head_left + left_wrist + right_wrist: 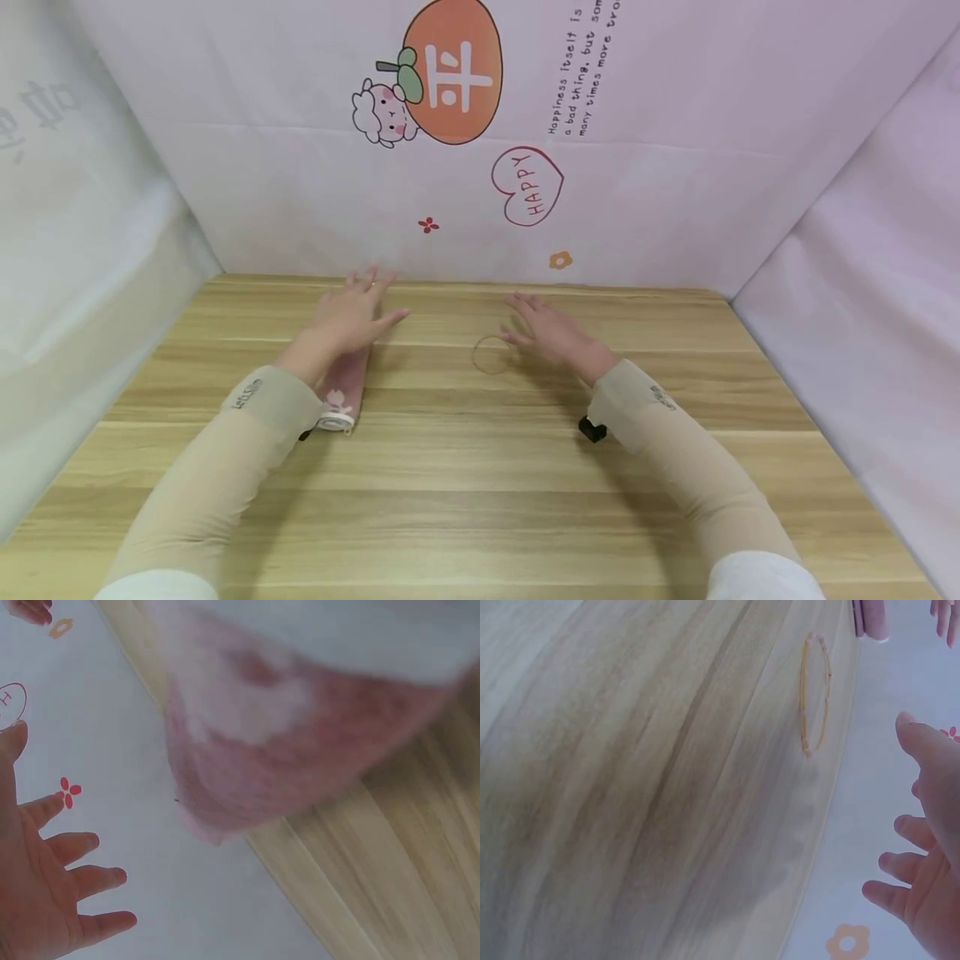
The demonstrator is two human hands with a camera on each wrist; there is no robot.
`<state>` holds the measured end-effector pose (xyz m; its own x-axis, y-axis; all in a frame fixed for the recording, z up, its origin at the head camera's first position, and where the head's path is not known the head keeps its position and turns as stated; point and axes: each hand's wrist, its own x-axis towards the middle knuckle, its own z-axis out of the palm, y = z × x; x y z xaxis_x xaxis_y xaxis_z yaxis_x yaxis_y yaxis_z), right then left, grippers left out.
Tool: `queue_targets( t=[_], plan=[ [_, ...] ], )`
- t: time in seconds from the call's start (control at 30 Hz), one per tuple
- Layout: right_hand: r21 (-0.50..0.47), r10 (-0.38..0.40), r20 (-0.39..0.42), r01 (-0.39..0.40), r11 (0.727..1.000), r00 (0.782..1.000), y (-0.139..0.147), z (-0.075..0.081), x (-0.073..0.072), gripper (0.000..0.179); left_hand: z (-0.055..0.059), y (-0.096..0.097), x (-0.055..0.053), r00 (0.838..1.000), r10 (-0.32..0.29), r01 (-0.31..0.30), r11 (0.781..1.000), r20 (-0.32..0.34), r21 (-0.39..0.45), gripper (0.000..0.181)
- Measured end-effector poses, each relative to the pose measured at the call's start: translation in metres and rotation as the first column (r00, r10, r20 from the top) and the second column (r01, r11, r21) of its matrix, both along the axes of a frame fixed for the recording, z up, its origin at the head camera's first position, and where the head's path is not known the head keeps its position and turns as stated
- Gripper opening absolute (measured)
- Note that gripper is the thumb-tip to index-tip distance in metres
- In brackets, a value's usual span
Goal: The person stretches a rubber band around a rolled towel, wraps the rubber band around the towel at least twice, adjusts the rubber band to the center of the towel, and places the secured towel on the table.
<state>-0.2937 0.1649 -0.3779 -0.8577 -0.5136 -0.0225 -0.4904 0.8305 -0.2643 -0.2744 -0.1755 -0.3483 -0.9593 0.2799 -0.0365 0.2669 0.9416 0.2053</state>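
The pink article [347, 383] lies on the bench [465, 500]. The left hand [347, 319], fingers spread and holding nothing, hides its far end in the head view; the left wrist view shows that end clear of the fingers. Right of the article, a thin loop [803, 694] lies near the right hand [553, 332], fingers extended, likewise empty.
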Motion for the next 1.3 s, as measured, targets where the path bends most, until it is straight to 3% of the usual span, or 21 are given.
queue_targets(
  t=[0.3, 0.53, 0.8, 1.03, 1.3],
  plan=[
    [-0.072, -0.002, 0.002, 0.002, 0.997, 1.000, 0.001, -0.004, 0.000, 0.065, -0.002, -0.016, 0.005, 0.999, -0.023, 0.025, 0.998, -0.030, 0.063, 0.077],
    [-0.093, 0.027, -0.011, -0.028, 0.995, 1.000, -0.005, -0.009, 0.003, 0.058, -0.007, -0.030, 0.008, 1.000, -0.003, 0.006, 0.992, -0.025, 0.124, 0.074],
    [-0.145, 0.009, 0.035, -0.004, 0.989, 0.999, -0.007, -0.009, 0.004, 0.050, -0.011, -0.037, 0.005, 0.997, 0.016, -0.003, 0.984, -0.077, 0.178, 0.062],
    [-0.211, 0.013, 0.084, 0.005, 0.977, 0.996, -0.010, -0.014, 0.001, 0.041, -0.014, -0.042, 0.004, 0.998, 0.059, -0.061, 0.963, 0.016, 0.263, 0.064],
    [-0.277, -0.030, 0.126, 0.064, 0.959, 0.992, -0.009, -0.022, -0.002, 0.035, -0.020, -0.046, 0.007, 0.988, 0.098, -0.134, 0.927, 0.119, 0.349, 0.065]
  ],
)
